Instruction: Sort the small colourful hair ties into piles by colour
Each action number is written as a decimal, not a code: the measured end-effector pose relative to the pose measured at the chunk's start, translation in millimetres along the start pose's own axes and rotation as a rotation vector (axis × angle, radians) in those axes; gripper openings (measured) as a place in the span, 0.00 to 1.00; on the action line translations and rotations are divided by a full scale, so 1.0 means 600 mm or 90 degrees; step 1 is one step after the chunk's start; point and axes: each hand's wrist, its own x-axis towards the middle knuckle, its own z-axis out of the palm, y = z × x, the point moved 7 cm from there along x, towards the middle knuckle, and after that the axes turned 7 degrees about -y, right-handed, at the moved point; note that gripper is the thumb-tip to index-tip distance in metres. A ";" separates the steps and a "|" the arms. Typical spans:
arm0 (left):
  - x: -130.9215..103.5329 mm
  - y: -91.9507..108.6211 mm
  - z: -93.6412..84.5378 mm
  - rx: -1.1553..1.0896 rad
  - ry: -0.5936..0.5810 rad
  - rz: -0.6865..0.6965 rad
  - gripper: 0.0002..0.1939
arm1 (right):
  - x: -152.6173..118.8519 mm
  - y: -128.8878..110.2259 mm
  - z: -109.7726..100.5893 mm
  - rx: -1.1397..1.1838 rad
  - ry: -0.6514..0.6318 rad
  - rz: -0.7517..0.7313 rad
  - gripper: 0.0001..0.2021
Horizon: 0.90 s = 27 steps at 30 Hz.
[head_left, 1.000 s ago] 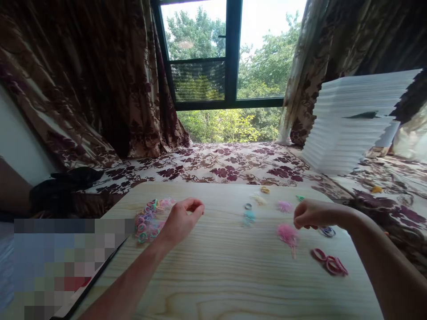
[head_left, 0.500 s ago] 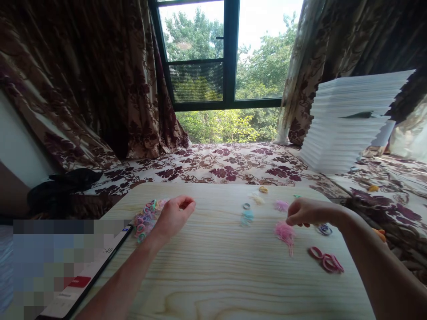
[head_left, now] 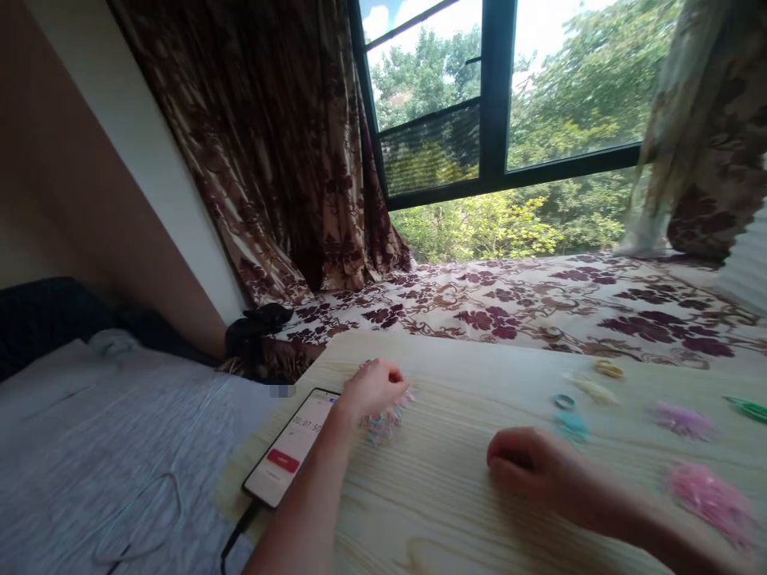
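My left hand (head_left: 379,387) hovers over or rests on a mixed pile of small coloured hair ties (head_left: 387,425) at the table's left part. Its fingers are curled together, and what they may hold is hidden. My right hand (head_left: 527,461), slightly blurred, is over the middle of the table with the fingers curled in; nothing shows in them. Beyond it lie turquoise hair ties (head_left: 571,426) and a grey-green one (head_left: 564,402). Farther right are a pink heap of hair ties (head_left: 710,499), a lilac heap (head_left: 683,419) and green ones (head_left: 749,408).
A phone (head_left: 292,447) showing a running timer lies left of my left forearm, with a cable attached. Cream hair ties (head_left: 593,389) and yellow ones (head_left: 610,368) are near the far edge of the wooden table (head_left: 443,519). A bed (head_left: 120,447) adjoins at left.
The view has swung to the left, bringing the bed and whole phone into sight. My right hand has left the pink heap and moved left across the table. My left hand stays by the mixed pile.
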 end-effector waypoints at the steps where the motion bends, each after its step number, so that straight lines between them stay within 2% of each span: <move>1: -0.001 -0.001 -0.001 0.024 -0.011 -0.001 0.09 | 0.002 -0.001 0.007 -0.007 0.001 -0.005 0.13; 6: -0.009 0.000 0.004 0.121 -0.081 -0.010 0.08 | 0.001 0.010 0.009 -0.002 0.006 -0.017 0.13; 10: -0.011 -0.003 0.010 0.150 -0.103 -0.029 0.07 | 0.001 0.015 0.010 -0.010 0.001 -0.010 0.13; 14: -0.010 -0.004 0.015 0.156 -0.100 -0.034 0.07 | 0.000 0.011 0.011 -0.020 0.014 -0.014 0.13; 21: -0.009 0.008 0.012 0.155 -0.046 -0.024 0.05 | -0.003 0.008 0.009 -0.027 0.023 -0.018 0.14; 27: -0.009 0.009 0.022 0.137 -0.099 0.010 0.10 | -0.005 0.006 0.006 -0.012 0.034 -0.019 0.13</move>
